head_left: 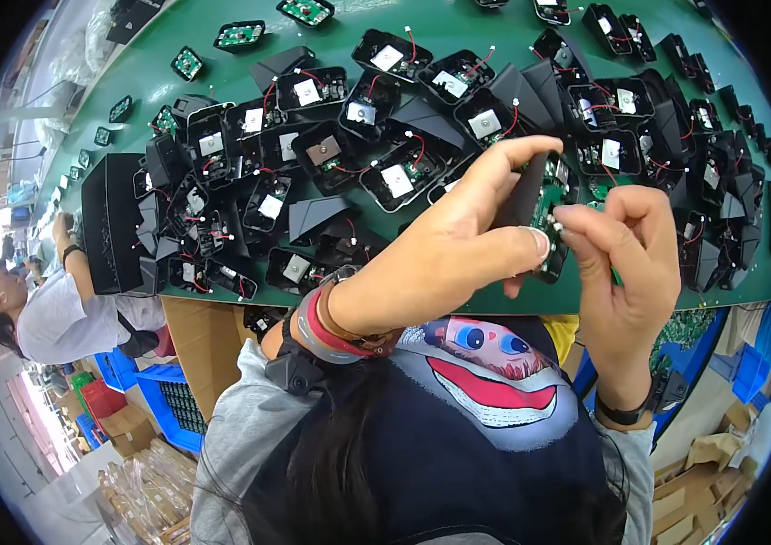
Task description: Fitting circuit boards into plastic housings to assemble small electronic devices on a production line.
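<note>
Raised above the table's near edge, my left hand [462, 250] grips a black plastic housing [525, 193], thumb on one side and fingers around the other. A green circuit board [549, 202] shows inside it. The thumb and index finger of my right hand [632, 259] are pinched together at the board's edge. Whatever sits between those fingertips is too small to make out. Just beyond my hands lie many similar open black housings [320, 150], several with a silvery square part [396, 181] and thin red wires [417, 145].
The green tabletop [154, 77] carries piled housings and, at far left, smaller ones with green boards [240, 35]. A large black box [113, 227] stands at the left edge, beside another person [58, 313]. Below are a blue crate [154, 386] and a cardboard box [193, 341].
</note>
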Demonstrator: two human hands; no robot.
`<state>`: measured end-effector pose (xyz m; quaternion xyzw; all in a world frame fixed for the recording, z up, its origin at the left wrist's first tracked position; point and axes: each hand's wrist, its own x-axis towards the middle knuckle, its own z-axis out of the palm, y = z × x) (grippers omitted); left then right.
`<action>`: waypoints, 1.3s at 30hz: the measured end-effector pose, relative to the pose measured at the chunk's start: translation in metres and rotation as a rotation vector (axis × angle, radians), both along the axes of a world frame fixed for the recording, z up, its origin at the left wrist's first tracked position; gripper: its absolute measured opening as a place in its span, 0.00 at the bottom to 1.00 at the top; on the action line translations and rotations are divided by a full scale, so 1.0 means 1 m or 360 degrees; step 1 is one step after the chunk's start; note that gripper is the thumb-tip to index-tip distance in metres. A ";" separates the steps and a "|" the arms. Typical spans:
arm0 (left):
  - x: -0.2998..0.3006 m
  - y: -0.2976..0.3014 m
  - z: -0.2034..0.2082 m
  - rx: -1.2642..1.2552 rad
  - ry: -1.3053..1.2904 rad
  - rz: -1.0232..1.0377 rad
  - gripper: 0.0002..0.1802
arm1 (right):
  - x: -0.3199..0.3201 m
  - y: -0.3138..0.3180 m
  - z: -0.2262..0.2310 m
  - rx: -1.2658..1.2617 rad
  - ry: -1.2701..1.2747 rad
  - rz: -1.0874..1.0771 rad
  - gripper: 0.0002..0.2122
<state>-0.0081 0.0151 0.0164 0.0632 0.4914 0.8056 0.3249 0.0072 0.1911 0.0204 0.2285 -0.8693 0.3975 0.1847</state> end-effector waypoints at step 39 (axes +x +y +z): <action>-0.003 0.015 -0.008 -0.0419 0.0424 0.0022 0.37 | -0.004 0.007 -0.005 -0.0456 -0.0535 -0.0076 0.06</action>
